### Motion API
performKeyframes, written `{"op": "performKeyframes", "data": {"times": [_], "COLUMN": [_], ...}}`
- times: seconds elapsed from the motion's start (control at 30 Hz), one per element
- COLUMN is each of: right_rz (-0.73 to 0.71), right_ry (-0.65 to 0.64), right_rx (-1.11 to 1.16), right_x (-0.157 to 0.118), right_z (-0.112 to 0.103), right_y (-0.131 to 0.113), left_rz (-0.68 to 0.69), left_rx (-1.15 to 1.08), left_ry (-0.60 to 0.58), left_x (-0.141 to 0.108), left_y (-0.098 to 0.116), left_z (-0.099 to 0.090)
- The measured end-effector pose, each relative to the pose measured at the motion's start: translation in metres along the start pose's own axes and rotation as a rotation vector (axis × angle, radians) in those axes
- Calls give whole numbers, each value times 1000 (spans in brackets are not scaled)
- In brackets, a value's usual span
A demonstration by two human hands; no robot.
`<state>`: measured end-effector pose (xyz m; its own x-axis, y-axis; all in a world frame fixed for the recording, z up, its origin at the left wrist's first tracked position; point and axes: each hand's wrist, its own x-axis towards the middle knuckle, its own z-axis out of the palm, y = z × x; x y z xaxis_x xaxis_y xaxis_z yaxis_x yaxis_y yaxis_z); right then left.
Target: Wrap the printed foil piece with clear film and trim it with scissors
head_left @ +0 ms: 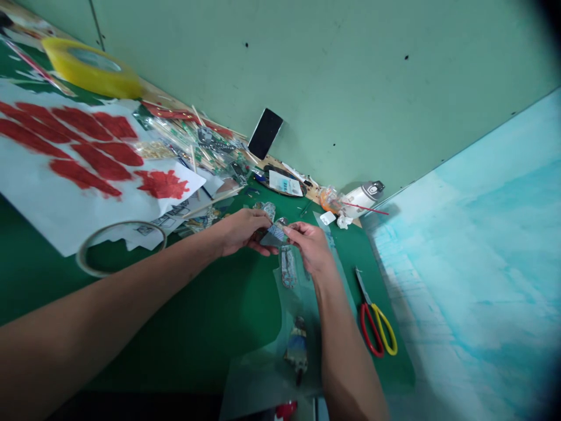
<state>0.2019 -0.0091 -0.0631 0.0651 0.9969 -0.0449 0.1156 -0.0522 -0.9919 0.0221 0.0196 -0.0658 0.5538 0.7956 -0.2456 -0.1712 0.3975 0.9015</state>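
Over the green tabletop, my left hand (244,231) and my right hand (310,244) come together with fingers pinched. Between them is a small printed cutout (277,231) with a blue-grey checked part and what looks like clear film around it; both hands grip it. Just below the fingers, an oblong patterned cutout (288,266) lies on a sheet of clear plastic film (258,368). Lower on this film is another cutout (297,345) in blue, beige and grey. A further patterned piece (265,209) lies just beyond my left hand, partly hidden by it.
Scissors (376,327) with red and yellow handles lie right. A tape roll (120,248) and red-painted paper (87,140) are left, with yellow tape (92,67) behind. Bagged sticks (197,137), a phone (265,133) and a white bottle (362,197) line the wall.
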Motion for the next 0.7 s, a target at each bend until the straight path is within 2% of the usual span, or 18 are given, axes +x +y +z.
{"op": "performKeyframes", "data": {"times": [0.7], "right_rz": [-10], "right_ry": [7], "right_rx": [-30], "right_x": [-1], "right_z": [0], "right_y": [0], "left_rz": [-2], "left_rx": [5], "left_ry": [-15], "left_x": [1], "left_y": [0], "left_z": [1]}}
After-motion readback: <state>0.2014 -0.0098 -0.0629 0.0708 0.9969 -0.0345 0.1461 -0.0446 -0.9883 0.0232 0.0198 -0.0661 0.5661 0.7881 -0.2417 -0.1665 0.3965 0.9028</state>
